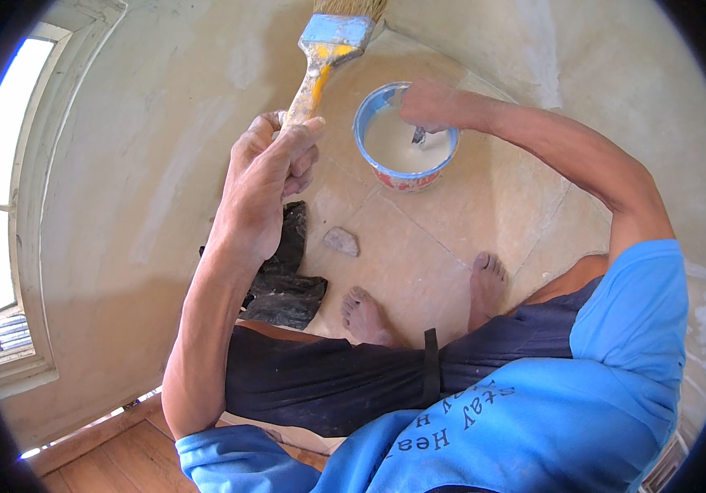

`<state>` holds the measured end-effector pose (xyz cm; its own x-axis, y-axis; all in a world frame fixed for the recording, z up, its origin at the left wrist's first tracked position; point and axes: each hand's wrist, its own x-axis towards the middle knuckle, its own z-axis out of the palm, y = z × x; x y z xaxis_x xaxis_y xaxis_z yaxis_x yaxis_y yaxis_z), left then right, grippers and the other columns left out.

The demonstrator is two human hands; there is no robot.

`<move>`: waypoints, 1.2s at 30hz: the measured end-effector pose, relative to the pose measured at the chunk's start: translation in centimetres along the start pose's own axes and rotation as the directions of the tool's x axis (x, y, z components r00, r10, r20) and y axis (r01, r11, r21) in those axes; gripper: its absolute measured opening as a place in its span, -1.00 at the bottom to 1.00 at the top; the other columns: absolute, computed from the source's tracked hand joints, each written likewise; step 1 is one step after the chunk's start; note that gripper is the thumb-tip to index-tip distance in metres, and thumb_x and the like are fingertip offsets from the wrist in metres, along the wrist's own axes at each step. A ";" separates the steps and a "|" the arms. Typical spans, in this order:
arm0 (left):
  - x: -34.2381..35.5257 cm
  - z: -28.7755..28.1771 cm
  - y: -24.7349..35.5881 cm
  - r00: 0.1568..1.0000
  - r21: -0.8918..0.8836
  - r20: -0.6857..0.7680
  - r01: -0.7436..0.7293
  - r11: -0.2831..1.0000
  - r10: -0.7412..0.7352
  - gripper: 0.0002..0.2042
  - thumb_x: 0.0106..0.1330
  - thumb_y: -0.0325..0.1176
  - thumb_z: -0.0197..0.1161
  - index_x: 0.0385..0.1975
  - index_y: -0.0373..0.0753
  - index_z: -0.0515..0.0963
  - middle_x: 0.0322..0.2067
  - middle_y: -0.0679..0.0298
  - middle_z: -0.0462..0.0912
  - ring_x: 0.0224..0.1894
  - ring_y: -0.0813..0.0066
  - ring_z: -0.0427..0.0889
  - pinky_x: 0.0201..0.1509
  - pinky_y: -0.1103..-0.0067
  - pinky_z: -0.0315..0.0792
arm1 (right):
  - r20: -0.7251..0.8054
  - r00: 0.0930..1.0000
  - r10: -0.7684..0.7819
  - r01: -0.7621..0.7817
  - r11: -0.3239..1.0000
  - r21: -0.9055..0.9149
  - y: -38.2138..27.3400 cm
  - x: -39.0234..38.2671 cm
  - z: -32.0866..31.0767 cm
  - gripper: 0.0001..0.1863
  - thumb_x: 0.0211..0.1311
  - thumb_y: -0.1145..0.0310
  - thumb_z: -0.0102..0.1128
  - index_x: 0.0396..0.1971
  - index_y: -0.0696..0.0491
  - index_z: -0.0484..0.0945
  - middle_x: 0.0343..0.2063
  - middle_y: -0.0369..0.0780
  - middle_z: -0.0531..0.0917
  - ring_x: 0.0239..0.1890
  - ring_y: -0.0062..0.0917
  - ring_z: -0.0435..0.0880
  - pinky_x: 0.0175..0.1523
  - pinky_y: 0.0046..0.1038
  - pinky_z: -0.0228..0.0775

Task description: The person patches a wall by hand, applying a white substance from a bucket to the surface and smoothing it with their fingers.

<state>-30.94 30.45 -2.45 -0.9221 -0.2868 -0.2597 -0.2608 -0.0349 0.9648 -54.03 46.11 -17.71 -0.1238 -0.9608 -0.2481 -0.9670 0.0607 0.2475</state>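
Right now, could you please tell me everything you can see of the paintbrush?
The paintbrush is a wide flat one with pale tan bristles cut off by the picture's top edge, a blue band smeared with paint, and a yellow-orange handle streaked white. It points upward, tilted slightly right, against the plastered wall. The left hand holds the handle's lower end, thumb and fingers closed around it. Nothing else touches it.

A room under renovation: bare, patchy plastered wall point(164, 164) left of the beige tiled floor point(418, 238), white-framed window point(28, 205) farther left.
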 end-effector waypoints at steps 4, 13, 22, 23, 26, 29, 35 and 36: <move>0.0 0.3 0.2 1.000 -0.003 -0.017 0.014 1.000 -0.014 -0.82 0.39 -0.24 0.19 -0.27 -0.19 0.40 -0.58 0.54 0.21 -0.55 0.79 0.11 -0.49 0.73 0.05 | -0.140 0.975 0.170 -0.144 0.973 0.178 0.8 0.8 2.0 -0.91 -0.11 0.43 0.27 -0.55 0.07 0.71 -0.51 -0.10 0.71 -0.41 -0.17 0.72 -0.33 -0.20 0.56; 0.1 0.4 0.0 1.000 0.008 -0.008 0.003 1.000 -0.003 -0.80 0.39 -0.23 0.18 -0.25 -0.22 0.41 -0.57 0.52 0.22 -0.54 0.77 0.12 -0.48 0.71 0.06 | -0.133 0.990 0.044 -0.038 0.998 0.052 0.2 1.2 0.2 -0.90 -0.08 0.44 0.24 -0.55 0.10 0.70 -0.49 -0.11 0.71 -0.39 -0.19 0.73 -0.32 -0.22 0.57; -0.4 0.2 0.4 0.999 0.020 -0.043 0.012 1.000 -0.011 -0.82 0.39 -0.23 0.17 -0.26 -0.18 0.40 -0.59 0.54 0.19 -0.54 0.77 0.12 -0.47 0.71 0.07 | -0.130 0.987 0.092 -0.078 0.990 0.115 0.1 0.0 0.2 -0.90 -0.10 0.43 0.25 -0.55 0.06 0.72 -0.50 -0.10 0.71 -0.38 -0.22 0.73 -0.33 -0.24 0.56; -0.3 0.3 0.4 0.999 0.018 -0.041 0.008 1.000 -0.008 -0.83 0.39 -0.23 0.17 -0.26 -0.18 0.40 -0.59 0.54 0.19 -0.54 0.77 0.12 -0.47 0.72 0.06 | -0.192 0.973 0.130 -0.108 0.987 0.119 0.4 0.1 0.6 -0.90 -0.10 0.42 0.25 -0.55 0.05 0.72 -0.50 -0.10 0.71 -0.38 -0.22 0.73 -0.33 -0.24 0.56; -0.1 0.2 0.3 0.999 -0.012 -0.033 0.004 1.000 -0.004 -0.73 0.33 -0.26 0.22 -0.19 -0.30 0.35 -0.58 0.50 0.23 -0.55 0.77 0.16 -0.49 0.73 0.07 | -0.131 0.983 0.127 -0.132 0.991 -0.030 0.1 0.0 0.9 -0.91 -0.08 0.42 0.26 -0.56 0.06 0.71 -0.49 -0.09 0.72 -0.38 -0.25 0.74 -0.33 -0.23 0.56; -0.3 0.0 0.3 0.999 -0.025 -0.036 0.003 1.000 -0.004 -0.67 0.30 -0.28 0.25 -0.15 -0.37 0.32 -0.58 0.48 0.25 -0.55 0.76 0.18 -0.50 0.74 0.08 | 0.015 0.999 0.052 -0.052 0.998 -0.039 -1.3 -0.1 0.0 -0.91 -0.04 0.42 0.25 -0.55 0.09 0.70 -0.47 -0.08 0.72 -0.38 -0.22 0.74 -0.33 -0.21 0.56; -0.2 -0.2 0.2 0.999 -0.028 -0.032 -0.008 1.000 0.007 -0.67 0.29 -0.27 0.25 -0.15 -0.37 0.33 -0.58 0.48 0.25 -0.55 0.77 0.17 -0.50 0.73 0.07 | -0.133 0.972 0.194 -0.166 0.966 0.199 0.5 0.6 0.8 -0.90 -0.09 0.41 0.25 -0.58 0.11 0.69 -0.53 -0.07 0.69 -0.41 -0.19 0.72 -0.34 -0.19 0.54; -0.1 -0.1 0.1 0.999 -0.031 -0.033 -0.011 0.999 0.010 -0.67 0.29 -0.27 0.25 -0.16 -0.37 0.33 -0.58 0.47 0.25 -0.55 0.76 0.17 -0.50 0.73 0.07 | -0.234 0.935 0.266 -0.215 0.951 0.222 0.7 0.7 1.6 -0.90 -0.13 0.40 0.26 -0.60 0.10 0.68 -0.56 -0.07 0.68 -0.43 -0.20 0.71 -0.36 -0.19 0.52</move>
<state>-30.83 30.40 -2.29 -0.9148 -0.3185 -0.2486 -0.2418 -0.0614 0.9684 -55.14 45.95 -19.21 -0.3213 -0.9455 0.0528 -0.9424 0.3247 0.0807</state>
